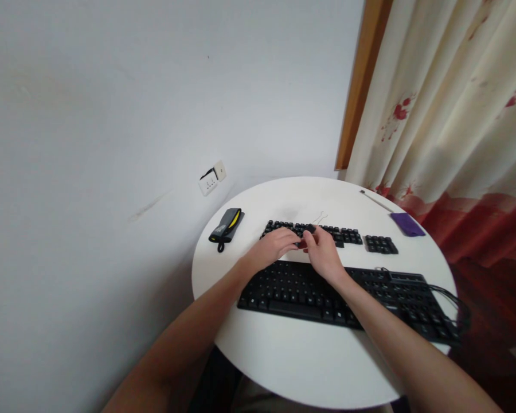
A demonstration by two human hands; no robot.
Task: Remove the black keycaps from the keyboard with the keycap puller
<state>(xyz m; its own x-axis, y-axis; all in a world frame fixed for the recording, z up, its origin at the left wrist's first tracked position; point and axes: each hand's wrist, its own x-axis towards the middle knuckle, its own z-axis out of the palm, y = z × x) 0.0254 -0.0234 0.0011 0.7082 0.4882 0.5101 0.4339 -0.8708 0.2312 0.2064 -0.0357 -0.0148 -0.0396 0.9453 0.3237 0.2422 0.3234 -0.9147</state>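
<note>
Loose black keycaps [350, 236] lie in rows on the white round table, behind a black keyboard [301, 292] that shows small posts where caps are off and still carries its bottom row of keys. My left hand [277, 244] is over the left part of the keycap rows, fingers bent together; whatever is at its fingertips is too small to make out. Close beside it, my right hand [322, 249] pinches a black keycap [311, 228] between thumb and fingers. The two hands' fingertips nearly meet, hiding some keycaps beneath.
A keycap puller of thin wire [320, 218] lies behind the rows. To the left sits a grey and yellow pouch [227, 225]; at right are a purple cloth [407, 224], a thin brush [376, 201] and a separate keycap block [381, 245]. The keyboard cable [449, 295] hangs over the right edge.
</note>
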